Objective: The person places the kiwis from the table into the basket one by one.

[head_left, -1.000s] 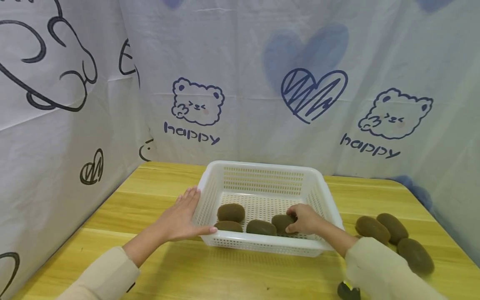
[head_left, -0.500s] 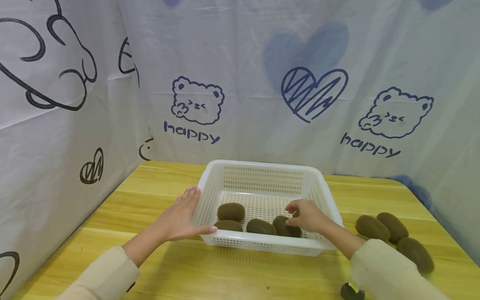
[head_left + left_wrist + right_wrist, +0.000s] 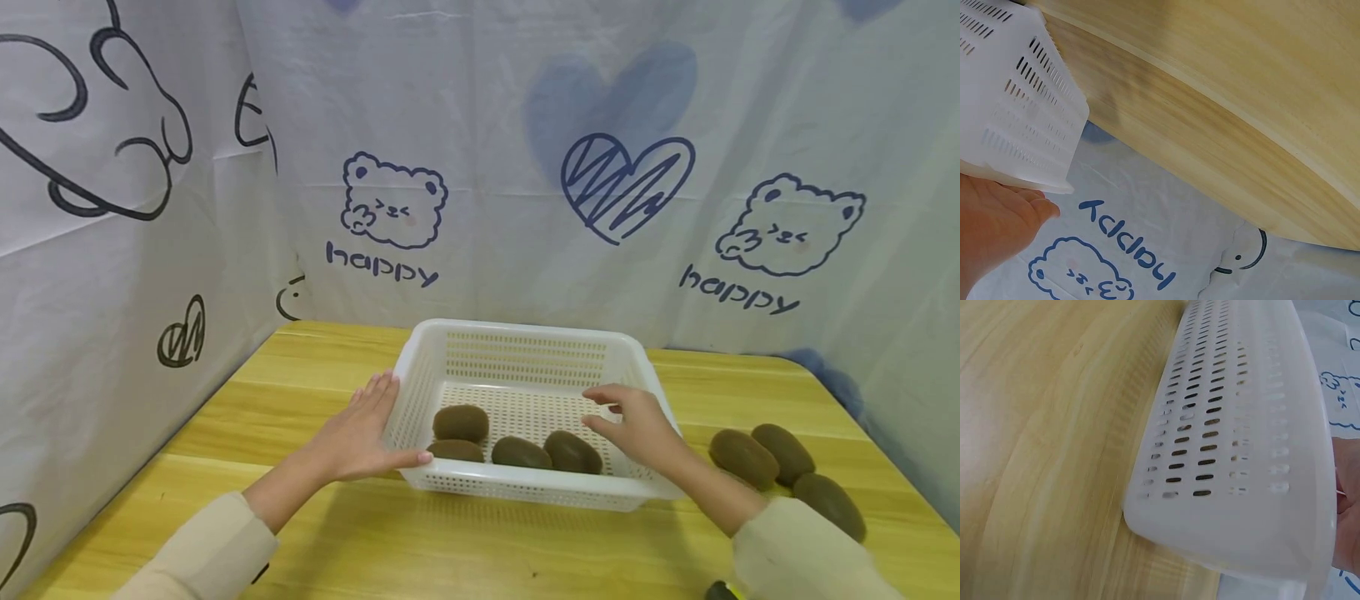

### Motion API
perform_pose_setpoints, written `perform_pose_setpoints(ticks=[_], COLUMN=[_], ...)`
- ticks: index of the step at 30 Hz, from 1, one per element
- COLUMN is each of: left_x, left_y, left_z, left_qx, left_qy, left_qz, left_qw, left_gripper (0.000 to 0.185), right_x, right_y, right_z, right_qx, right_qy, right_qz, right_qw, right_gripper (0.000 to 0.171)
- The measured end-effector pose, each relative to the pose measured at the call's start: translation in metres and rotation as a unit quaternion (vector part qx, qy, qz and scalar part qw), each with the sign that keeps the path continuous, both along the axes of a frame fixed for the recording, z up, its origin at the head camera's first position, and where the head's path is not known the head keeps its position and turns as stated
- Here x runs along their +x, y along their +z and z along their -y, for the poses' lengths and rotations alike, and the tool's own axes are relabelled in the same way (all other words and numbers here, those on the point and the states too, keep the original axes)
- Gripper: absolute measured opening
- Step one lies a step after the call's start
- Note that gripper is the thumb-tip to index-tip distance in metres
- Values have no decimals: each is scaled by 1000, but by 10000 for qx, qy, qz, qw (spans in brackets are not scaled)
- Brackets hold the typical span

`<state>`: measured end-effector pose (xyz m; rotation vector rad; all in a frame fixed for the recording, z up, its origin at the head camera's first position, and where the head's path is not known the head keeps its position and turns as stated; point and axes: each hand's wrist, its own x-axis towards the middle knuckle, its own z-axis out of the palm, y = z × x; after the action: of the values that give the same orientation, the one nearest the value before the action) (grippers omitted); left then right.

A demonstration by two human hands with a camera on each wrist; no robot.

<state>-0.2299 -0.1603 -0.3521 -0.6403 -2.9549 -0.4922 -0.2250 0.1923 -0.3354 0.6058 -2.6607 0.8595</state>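
Brown, fuzzy kiwifruits lie before me in a slotted basket [image 3: 525, 479], four of them along its near side. Taking twelve o'clock as the basket's far wall, one kiwifruit [image 3: 461, 424] sits at eight, and a second kiwifruit [image 3: 456, 452] at seven, partly hidden by the near rim. A third kiwifruit [image 3: 521, 452] lies at six, with a fourth kiwifruit [image 3: 573, 452] just beside it at five.

My right grip [image 3: 636, 427] hangs over the basket at four o'clock, thumb and fingers parted, with nothing between them. My left grip [image 3: 360, 437] is at nine, fingers straight against the outer wall and thumb stretched out to the rim at the near corner; it touches the basket without curling round it.

Farther out, toward four o'clock, more kiwifruits [image 3: 783, 454] lie clustered on the yellow, wood-grained tabletop [image 3: 435, 550]. At five, beside my pale right sleeve [image 3: 810, 550], a dark object [image 3: 720, 592] with a bit of yellow is mostly cut off. Beyond the far edge at twelve o'clock hangs a whitish cloth [image 3: 510, 250] printed with bears, hearts and the word "happy".
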Motion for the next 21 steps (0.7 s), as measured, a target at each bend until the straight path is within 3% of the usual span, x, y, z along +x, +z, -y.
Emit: perform_pose_setpoints(ticks=[9,21], left_x=[1,1], left_y=[0,0], left_z=[1,0], left_qx=[33,14], left_qy=[1,-7], left_qz=[-7,-14], left_qw=[10000,10000], left_gripper=[113,113], right_x=[11,33], right_y=[-1,-3], right_z=[-15,-36], right_qx=[-240,-530], right_qy=[-226,-849], right_qz=[-363,-621], right_qw=[9988,9930], right_gripper=[29,36])
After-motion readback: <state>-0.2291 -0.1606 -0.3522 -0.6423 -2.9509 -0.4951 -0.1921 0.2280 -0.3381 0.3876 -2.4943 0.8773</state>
